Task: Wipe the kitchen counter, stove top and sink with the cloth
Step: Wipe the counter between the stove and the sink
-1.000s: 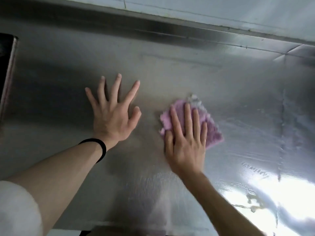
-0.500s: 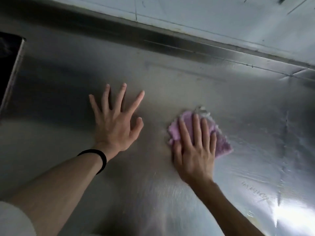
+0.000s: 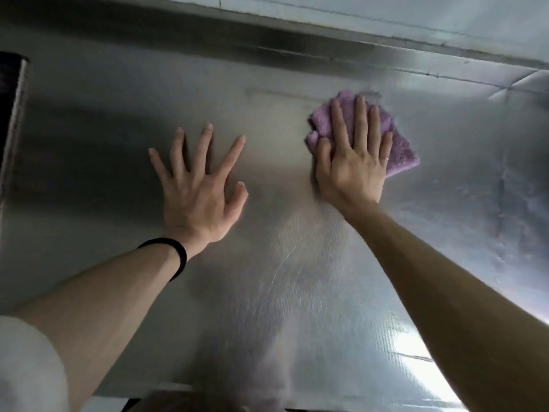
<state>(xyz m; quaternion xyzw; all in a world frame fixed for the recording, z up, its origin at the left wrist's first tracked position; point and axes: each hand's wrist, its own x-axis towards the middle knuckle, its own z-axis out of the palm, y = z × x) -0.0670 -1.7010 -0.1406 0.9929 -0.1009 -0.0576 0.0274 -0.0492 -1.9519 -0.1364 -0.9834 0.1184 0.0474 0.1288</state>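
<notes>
- The steel desk [image 3: 267, 292] runs wide and bare in front of me, with open surface below and to both sides of my hands.
- Its far edge meets a raised steel lip [image 3: 208, 34] under the pale wall [image 3: 386, 13]; a dark opening [image 3: 10, 93] cuts in at the far left edge.
- My right hand [image 3: 352, 162] lies flat, fingers together, pressing the purple cloth [image 3: 401, 153] onto the desk, near the back lip.
- The cloth sticks out past my fingertips and to the right of my palm.
- My left hand [image 3: 199, 188] rests flat with fingers spread wide, holding nothing, apart from the cloth and nearer me.
- A black band [image 3: 175, 254] circles my left wrist.
</notes>
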